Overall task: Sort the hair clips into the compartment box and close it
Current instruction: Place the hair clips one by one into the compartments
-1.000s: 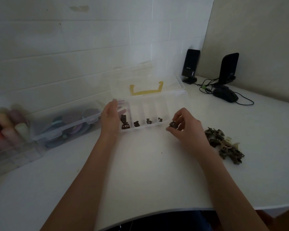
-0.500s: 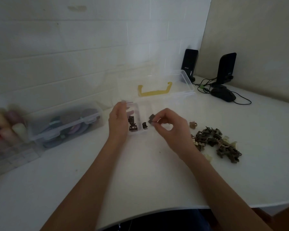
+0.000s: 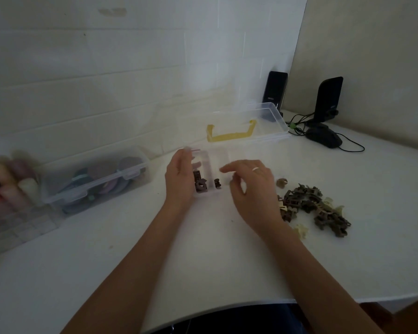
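Note:
The clear compartment box (image 3: pixel 209 156) lies on the white table, its lid (image 3: pixel 270 116) with a yellow handle (image 3: pixel 229 136) open behind it. My left hand (image 3: pixel 179 179) grips the box's left end. Dark brown hair clips (image 3: pixel 200 184) lie in the leftmost compartment, and a single clip (image 3: pixel 217 183) in the one beside it. My right hand (image 3: pixel 249 186) hovers over the middle compartments, blurred, fingers apart with nothing seen in them. A pile of brown and cream hair clips (image 3: pixel 311 208) lies right of that hand, with one loose clip (image 3: pixel 281 182) nearby.
A closed clear box of coloured discs (image 3: pixel 94 179) and a container of coloured items (image 3: pixel 7 189) stand at the left. Two black speakers (image 3: pixel 275 95) (image 3: pixel 328 100), a black mouse (image 3: pixel 323 138) and cables sit at the back right. The table's front edge (image 3: pixel 227 307) curves near me.
My right hand carried a dark clip from the box's right end leftwards over the compartments, and its fingers have spread apart. My left hand stayed on the box's left end.

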